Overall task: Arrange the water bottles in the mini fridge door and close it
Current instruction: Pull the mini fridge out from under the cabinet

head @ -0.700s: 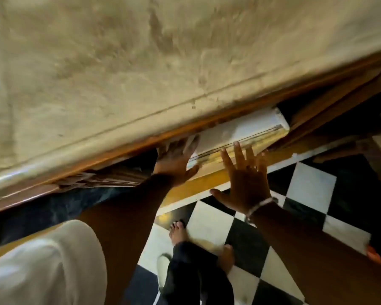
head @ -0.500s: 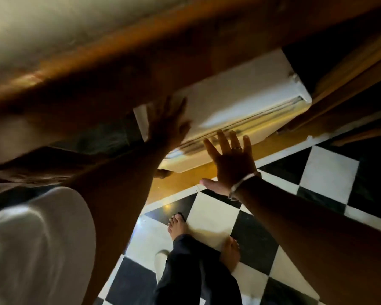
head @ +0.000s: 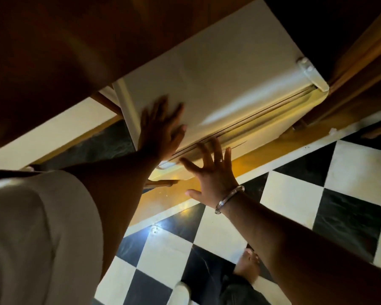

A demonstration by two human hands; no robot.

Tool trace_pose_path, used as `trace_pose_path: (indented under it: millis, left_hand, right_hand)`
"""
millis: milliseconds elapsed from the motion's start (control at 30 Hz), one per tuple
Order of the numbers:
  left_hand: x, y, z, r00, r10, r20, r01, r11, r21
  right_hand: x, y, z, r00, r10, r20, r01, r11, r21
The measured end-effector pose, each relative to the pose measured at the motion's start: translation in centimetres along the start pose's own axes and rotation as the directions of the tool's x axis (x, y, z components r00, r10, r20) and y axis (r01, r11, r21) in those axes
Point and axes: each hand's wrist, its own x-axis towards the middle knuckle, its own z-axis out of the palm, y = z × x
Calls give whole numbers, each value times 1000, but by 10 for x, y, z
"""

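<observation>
A white mini fridge [head: 218, 69] sits under a dark wooden counter, seen from above. Its door [head: 271, 133] lies against the body with only a thin seam showing. My left hand [head: 161, 130] rests flat on the fridge top near its left front corner, fingers spread. My right hand [head: 211, 172], with a ring and a metal bangle, is spread open against the front of the door, holding nothing. No water bottles are visible; the inside of the fridge is hidden.
A dark wooden counter [head: 53, 51] overhangs the fridge at top left. Wooden framing [head: 361, 62] stands to the right of the fridge. The floor [head: 350, 172] is black and white checkered tile, with my bare foot [head: 248, 265] on it below.
The view has dropped from the wall and counter edge down onto the fridge, which now fills more of the frame. Both hands stay spread on the fridge top and door.
</observation>
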Motion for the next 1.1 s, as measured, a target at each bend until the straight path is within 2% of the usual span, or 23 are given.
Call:
trace_pose_path:
  millis: [100, 167, 300, 433, 700, 867, 933, 1033, 1100]
  left_hand:
    - [2, 1, 0, 1000, 14, -18, -15, 999, -42]
    - [2, 0, 2, 998, 30, -61, -34, 998, -61]
    - [8, -1, 4, 996, 36, -84, -40, 998, -55]
    - [9, 2, 2, 999, 10, -51, -13, 999, -53]
    - [8, 0, 1, 999, 14, -51, -18, 997, -79]
    - [9, -1, 4, 997, 28, -68, -33, 997, -67]
    - [9, 0, 5, 998, 29, -63, -33, 997, -64]
    - [9, 2, 6, 998, 17, -66, -21, 998, -57]
    - [9, 2, 8, 997, 14, -71, -18, 998, -58]
  right_hand:
    - [1, -1, 8, 998, 17, -58, -14, 999, 38]
    - [2, -2, 19, 985, -6, -172, 16, 998, 61]
    - [11, 3, 43, 909, -45, -414, 83, 994, 74]
    - [16, -3, 55, 848, -21, -529, 90, 990, 105]
    - [8, -27, 42, 901, 87, -424, -40, 992, 118]
    - [1, -64, 32, 917, 307, -255, -276, 949, 152]
    - [-7, -75, 31, 913, 346, -217, -331, 938, 101]
    - [-21, -77, 35, 934, 336, -121, -348, 933, -89]
    - [-21, -74, 33, 928, 345, -138, -366, 915, -172]
